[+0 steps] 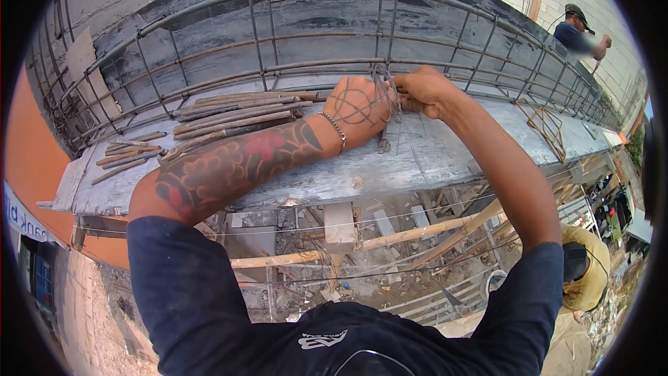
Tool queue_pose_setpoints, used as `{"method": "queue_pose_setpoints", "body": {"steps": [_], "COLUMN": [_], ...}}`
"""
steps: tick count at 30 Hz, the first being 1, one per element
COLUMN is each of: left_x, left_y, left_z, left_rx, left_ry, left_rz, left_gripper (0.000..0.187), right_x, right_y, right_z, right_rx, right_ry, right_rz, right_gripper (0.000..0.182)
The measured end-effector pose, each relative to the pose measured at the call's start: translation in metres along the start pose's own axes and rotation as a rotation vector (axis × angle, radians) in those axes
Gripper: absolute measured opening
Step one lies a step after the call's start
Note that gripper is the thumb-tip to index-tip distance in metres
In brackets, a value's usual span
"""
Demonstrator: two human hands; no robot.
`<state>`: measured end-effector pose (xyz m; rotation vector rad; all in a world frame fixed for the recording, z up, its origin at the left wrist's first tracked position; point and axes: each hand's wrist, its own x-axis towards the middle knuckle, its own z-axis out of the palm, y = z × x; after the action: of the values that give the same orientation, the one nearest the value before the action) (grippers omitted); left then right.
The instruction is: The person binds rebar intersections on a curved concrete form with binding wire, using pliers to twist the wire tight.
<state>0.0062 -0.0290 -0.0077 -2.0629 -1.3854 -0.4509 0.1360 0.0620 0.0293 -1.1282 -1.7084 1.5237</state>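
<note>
A long rebar cage point(327, 64) runs across the view above a grey board point(334, 179). At its lower front bar, near the middle, both of my hands meet. My left hand point(358, 108) is closed around a bundle of thin tie wire point(386, 90), whose loose ends hang below the fingers. My right hand point(422, 90) is pinched beside it, its fingertips at the wire; what exactly they grip is too small to tell. A short dark rod end point(383, 143) shows just under my hands.
Cut rods point(240, 113) lie left of my hands, with shorter pieces point(125, 157) farther left. A bent stirrup point(546, 129) rests at the right. One person point(577, 33) stands upper right, another point(588, 268) lower right. Bamboo poles point(417, 233) and rubble lie below the board edge.
</note>
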Motion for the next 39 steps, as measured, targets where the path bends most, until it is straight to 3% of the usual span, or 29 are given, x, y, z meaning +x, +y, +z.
{"method": "queue_pose_setpoints", "body": {"steps": [4, 6, 7, 8, 10, 12, 13, 14, 16, 20, 22, 24, 27, 31, 33, 34, 36, 39], "left_x": [0.000, -0.003, -0.004, -0.005, -0.009, -0.012, -0.020, -0.025, -0.037, -0.039, -0.028, -0.006, 0.011, 0.010, -0.003, 0.006, 0.030, 0.046], "left_y": [0.012, 0.019, 0.023, 0.027, 0.031, 0.031, 0.028, 0.023, 0.017, 0.005, -0.012, -0.024, -0.028, -0.026, -0.035, -0.039, -0.044, -0.050], "left_z": [-0.002, -0.006, -0.010, -0.015, -0.033, -0.051, -0.043, -0.042, -0.038, -0.032, -0.047, -0.060, -0.054, -0.037, -0.008, -0.007, -0.010, -0.010], "left_rx": [-0.162, -0.291, -0.288, -0.374, -0.455, -0.743, -0.786, -0.781, -0.707, -0.693, -0.749, -0.346, -0.115, -0.228, -0.198, -0.195, -0.372, -0.302], "left_ry": [0.025, 0.043, 0.051, 0.002, -0.041, -0.377, -0.354, -0.346, -0.231, -0.204, -0.349, -0.351, -0.470, -0.641, -0.251, -0.248, -0.544, -0.669], "left_rz": [-0.073, -0.266, -0.272, -0.317, -0.371, -0.350, -0.304, -0.313, -0.093, -0.039, -0.085, -0.252, -0.148, -0.163, 0.008, 0.010, -0.074, -0.009], "left_gripper": [0.026, 0.031, 0.031, 0.031, 0.032, 0.034, 0.039, 0.039, 0.038, 0.039, 0.040, 0.040, 0.043, 0.049, 0.054, 0.054, 0.060, 0.070], "right_x": [-0.005, 0.002, 0.008, 0.012, 0.011, 0.009, 0.008, 0.008, 0.004, 0.006, 0.005, 0.006, 0.004, 0.006, 0.009, 0.008, 0.007, 0.006], "right_y": [-0.004, 0.002, 0.008, 0.011, 0.012, 0.011, 0.011, 0.010, 0.007, 0.005, 0.000, 0.002, 0.000, -0.001, 0.001, 0.000, -0.003, -0.006], "right_z": [0.000, -0.001, 0.000, -0.001, -0.007, -0.011, -0.011, -0.010, -0.009, -0.008, -0.008, -0.008, -0.010, -0.011, -0.011, -0.011, -0.011, -0.013], "right_rx": [-0.202, -0.291, -0.397, -0.503, -0.560, -0.624, -0.652, -0.677, -0.694, -0.788, -0.903, -0.911, -0.968, -0.915, -0.990, -0.991, -0.980, -0.959], "right_ry": [0.053, 0.065, 0.086, 0.104, 0.057, 0.013, 0.024, 0.035, 0.012, 0.018, 0.045, 0.042, 0.057, 0.034, 0.062, 0.066, 0.033, -0.004], "right_rz": [0.002, -0.030, -0.176, -0.327, -0.403, -0.484, -0.548, -0.611, -0.593, -0.612, -0.624, -0.589, -0.686, -0.599, -0.727, -0.730, -0.642, -0.620], "right_gripper": [0.015, 0.015, 0.015, 0.015, 0.014, 0.014, 0.014, 0.013, 0.011, 0.012, 0.011, 0.010, 0.011, 0.012, 0.011, 0.011, 0.011, 0.011]}}
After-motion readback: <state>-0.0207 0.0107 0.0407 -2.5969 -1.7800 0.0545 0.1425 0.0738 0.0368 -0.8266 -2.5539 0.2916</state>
